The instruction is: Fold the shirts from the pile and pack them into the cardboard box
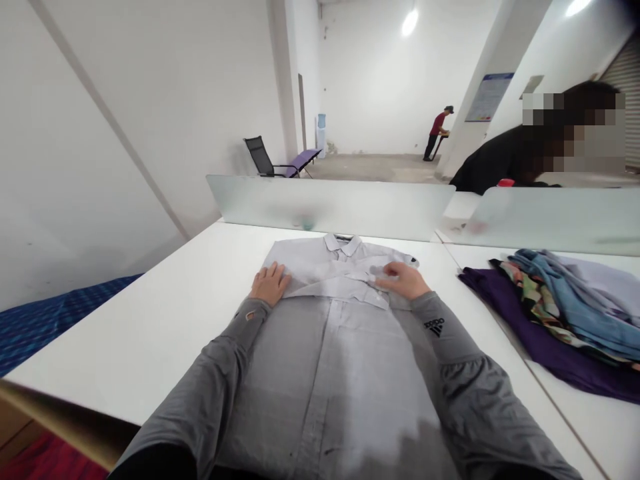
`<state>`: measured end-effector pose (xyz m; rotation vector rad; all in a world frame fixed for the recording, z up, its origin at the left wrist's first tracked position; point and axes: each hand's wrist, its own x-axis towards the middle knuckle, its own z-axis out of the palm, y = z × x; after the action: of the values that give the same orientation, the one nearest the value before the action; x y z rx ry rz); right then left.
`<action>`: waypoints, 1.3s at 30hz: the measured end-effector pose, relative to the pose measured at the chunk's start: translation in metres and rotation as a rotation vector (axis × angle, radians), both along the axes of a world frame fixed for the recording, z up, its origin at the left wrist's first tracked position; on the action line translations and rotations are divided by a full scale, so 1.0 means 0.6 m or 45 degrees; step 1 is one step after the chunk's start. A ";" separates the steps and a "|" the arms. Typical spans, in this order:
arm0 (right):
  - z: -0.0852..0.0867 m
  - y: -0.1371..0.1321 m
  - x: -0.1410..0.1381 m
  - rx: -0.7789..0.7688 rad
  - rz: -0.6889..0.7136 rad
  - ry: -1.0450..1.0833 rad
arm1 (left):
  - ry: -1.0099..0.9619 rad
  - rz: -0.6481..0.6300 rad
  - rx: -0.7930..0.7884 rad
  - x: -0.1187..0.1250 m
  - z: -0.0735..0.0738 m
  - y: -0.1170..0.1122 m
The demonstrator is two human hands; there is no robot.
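Note:
A light grey button-up shirt (330, 347) lies flat on the white table (165, 320), collar away from me, with its sleeves folded across the chest. My left hand (270, 283) rests flat on the shirt's left edge near the shoulder, fingers stretched out. My right hand (403, 279) sits on the right side of the chest, its fingers curled and pinching the folded sleeve fabric. Both of my arms wear grey long sleeves.
A pile of clothes (565, 307), purple, blue and patterned, lies on the table at the right. Frosted glass dividers (330, 207) stand along the table's far edge. A person in black (505, 163) leans behind the right divider. Far back, a person in red (438, 132) and a black chair (263, 157).

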<state>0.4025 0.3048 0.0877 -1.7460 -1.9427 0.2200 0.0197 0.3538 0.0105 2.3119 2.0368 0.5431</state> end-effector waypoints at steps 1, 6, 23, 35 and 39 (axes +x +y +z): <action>-0.008 0.000 -0.012 -0.050 0.149 -0.048 | 0.001 -0.001 -0.008 0.000 0.001 0.000; -0.029 0.002 -0.036 -0.148 0.453 -0.331 | -0.012 0.006 -0.033 -0.002 0.004 0.001; 0.023 -0.017 0.002 -0.422 0.134 -0.426 | -0.010 0.072 0.182 0.007 0.027 -0.019; -0.044 0.008 -0.002 0.081 -0.251 -0.445 | 0.086 0.105 0.171 0.006 0.015 -0.006; -0.032 -0.001 -0.009 -0.119 -0.391 -0.479 | 0.097 0.125 0.129 0.009 0.006 -0.005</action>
<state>0.3971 0.3043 0.0683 -2.2487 -1.8952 -0.1394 0.0251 0.3508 0.0140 2.3317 2.2170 0.5834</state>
